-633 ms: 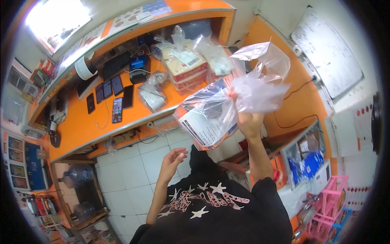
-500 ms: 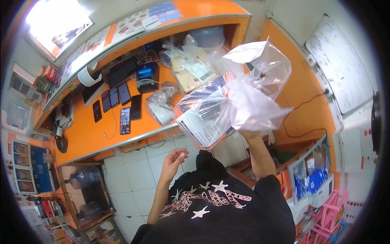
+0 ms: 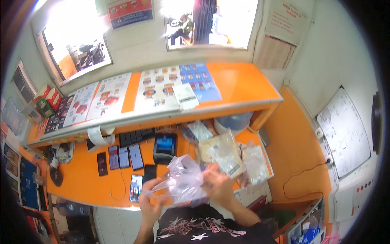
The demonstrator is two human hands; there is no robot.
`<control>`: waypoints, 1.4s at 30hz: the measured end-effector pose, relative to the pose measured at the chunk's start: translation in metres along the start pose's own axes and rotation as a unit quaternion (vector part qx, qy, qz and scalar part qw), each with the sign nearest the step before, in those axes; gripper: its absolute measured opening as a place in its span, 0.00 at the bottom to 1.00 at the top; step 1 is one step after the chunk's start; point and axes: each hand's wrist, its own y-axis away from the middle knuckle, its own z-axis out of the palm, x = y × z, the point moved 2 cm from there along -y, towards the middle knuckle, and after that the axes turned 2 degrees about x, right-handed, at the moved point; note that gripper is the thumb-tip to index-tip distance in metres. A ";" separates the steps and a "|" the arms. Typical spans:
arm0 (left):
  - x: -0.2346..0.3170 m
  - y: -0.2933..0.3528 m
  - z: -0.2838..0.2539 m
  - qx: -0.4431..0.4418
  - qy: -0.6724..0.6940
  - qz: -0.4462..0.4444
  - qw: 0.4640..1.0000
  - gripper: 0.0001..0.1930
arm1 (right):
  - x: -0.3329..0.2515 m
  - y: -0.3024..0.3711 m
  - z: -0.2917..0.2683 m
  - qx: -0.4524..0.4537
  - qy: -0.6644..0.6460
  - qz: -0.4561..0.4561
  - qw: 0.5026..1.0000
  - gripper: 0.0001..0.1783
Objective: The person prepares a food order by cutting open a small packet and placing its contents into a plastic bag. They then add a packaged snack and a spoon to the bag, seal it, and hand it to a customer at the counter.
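Observation:
A clear plastic bag (image 3: 183, 179) is stretched between my two hands over the front edge of the orange counter. My left hand (image 3: 151, 206) grips its loose edge at the left with thumb and fingers. At the right, my right hand (image 3: 219, 187) is closed on the bunched plastic, its fingers blurred. What lies inside the bag is hard to make out. Just beyond my right hand lies a bag with a yellowish package (image 3: 220, 152). Another filled clear bag (image 3: 256, 163) sits at the counter's right end.
Several phones (image 3: 136, 156) lie on the orange counter (image 3: 89, 189) to the left, near a dark card-terminal-like device (image 3: 165, 147). A raised shelf (image 3: 235, 81) carrying printed sheets runs behind. A blue-tinted water jug (image 3: 233, 122) stands under it. A cable (image 3: 284, 181) hangs at the right wall.
The large bagged box is no longer held up in my right hand. Both hands are now at a smaller clear bag by the counter, my left having risen to it. The view has tilted up.

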 end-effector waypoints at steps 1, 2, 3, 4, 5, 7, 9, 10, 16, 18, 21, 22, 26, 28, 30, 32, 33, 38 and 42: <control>0.012 -0.016 0.004 -0.063 -0.056 0.032 0.996 0.23 | 0.000 -0.002 0.012 -0.019 -0.033 0.032 0.999 0.06; 0.023 -0.030 0.014 -0.131 -0.106 0.059 0.984 0.23 | -0.003 -0.005 0.019 -0.028 -0.052 0.053 0.997 0.07; 0.028 -0.041 0.023 -0.193 -0.166 0.086 0.963 0.24 | 0.004 -0.003 0.035 -0.046 -0.040 0.036 0.997 0.08; 0.013 -0.041 0.027 -0.206 -0.192 0.072 0.957 0.22 | 0.001 -0.004 0.051 -0.044 -0.062 0.010 0.997 0.08; 0.002 -0.045 0.032 -0.222 -0.211 0.056 0.950 0.21 | 0.000 -0.003 0.063 -0.083 -0.072 0.043 0.993 0.08; -0.001 -0.060 0.029 -0.220 -0.173 0.030 0.960 0.14 | -0.005 -0.011 0.071 -0.126 -0.136 0.102 0.977 0.11; -0.010 -0.072 0.023 -0.211 -0.114 0.033 0.970 0.11 | 0.003 -0.019 0.075 -0.184 -0.230 0.158 0.943 0.13; -0.018 -0.071 0.023 -0.195 0.038 -0.176 0.964 0.12 | 0.019 -0.009 0.089 -0.117 -0.180 0.051 0.975 0.15; -0.063 -0.080 0.011 -0.263 0.058 0.023 0.963 0.11 | 0.011 -0.055 0.068 -0.178 -0.179 0.029 0.967 0.13; -0.064 -0.086 0.008 -0.265 0.059 0.011 0.962 0.10 | 0.009 -0.072 0.065 -0.181 -0.087 -0.038 0.979 0.11; -0.063 -0.097 0.008 -0.298 0.034 0.057 0.952 0.11 | 0.019 -0.085 0.070 -0.155 -0.060 -0.131 0.977 0.10; -0.062 -0.098 0.007 -0.298 0.045 0.066 0.951 0.11 | 0.019 -0.088 0.073 -0.154 -0.070 -0.134 0.977 0.08; -0.056 -0.098 0.006 -0.328 0.070 0.071 0.939 0.12 | 0.028 -0.094 0.082 -0.184 -0.168 -0.062 0.966 0.07; -0.054 -0.097 0.009 -0.335 0.080 0.065 0.937 0.11 | 0.030 -0.096 0.086 -0.190 -0.212 -0.045 0.958 0.06; -0.058 -0.091 0.014 -0.318 0.097 0.067 0.941 0.11 | 0.032 -0.097 0.090 -0.217 -0.228 -0.026 0.949 0.07; -0.065 -0.086 0.018 -0.297 0.115 0.076 0.945 0.11 | 0.031 -0.098 0.094 -0.245 -0.235 -0.016 0.941 0.08; -0.066 -0.085 0.018 -0.286 0.125 0.081 0.947 0.12 | 0.030 -0.099 0.094 -0.259 -0.230 -0.014 0.938 0.08; -0.053 -0.100 0.016 -0.258 0.070 0.066 0.961 0.14 | 0.035 -0.090 0.095 -0.201 -0.209 -0.007 0.957 0.14; -0.036 -0.114 0.016 -0.212 0.054 0.095 0.971 0.14 | 0.010 -0.084 0.074 -0.123 -0.134 -0.087 0.979 0.19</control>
